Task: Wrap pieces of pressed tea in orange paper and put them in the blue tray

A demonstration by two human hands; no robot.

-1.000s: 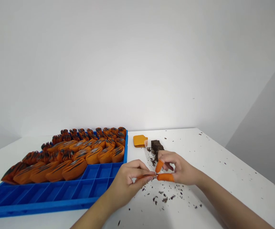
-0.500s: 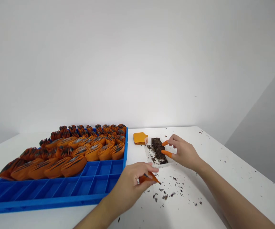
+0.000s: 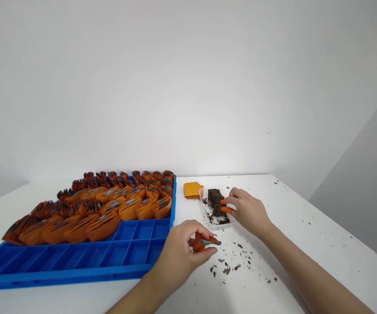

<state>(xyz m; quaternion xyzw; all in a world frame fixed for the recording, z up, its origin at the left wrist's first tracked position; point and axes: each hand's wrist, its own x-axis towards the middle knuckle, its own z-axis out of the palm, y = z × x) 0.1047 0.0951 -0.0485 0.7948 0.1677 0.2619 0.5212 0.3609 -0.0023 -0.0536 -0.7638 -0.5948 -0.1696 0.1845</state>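
My left hand (image 3: 183, 246) is closed on a small orange pouch (image 3: 199, 242) with a grey-edged mouth, which gapes a little toward the right. My right hand (image 3: 249, 211), with orange finger covers on two fingertips, reaches over a clear plastic tray (image 3: 204, 213). Its fingertips are at the right side of a row of dark brown, crumbly slabs (image 3: 215, 200) in the tray. The two covered tips stand slightly apart; whether a slab is between them is hard to make out.
On the left, a blue divided tray (image 3: 110, 273) holds rows of folded orange pouches (image 3: 103, 226); its front compartments are bare. A stack of flat orange pieces (image 3: 193, 189) lies behind the clear tray. Brown crumbs (image 3: 227, 270) litter the white table (image 3: 273, 288), with a wall behind.
My right hand has moved slightly left, and its fingertips now reach the slabs. In my left hand the pouch has turned and its mouth shows more openly.
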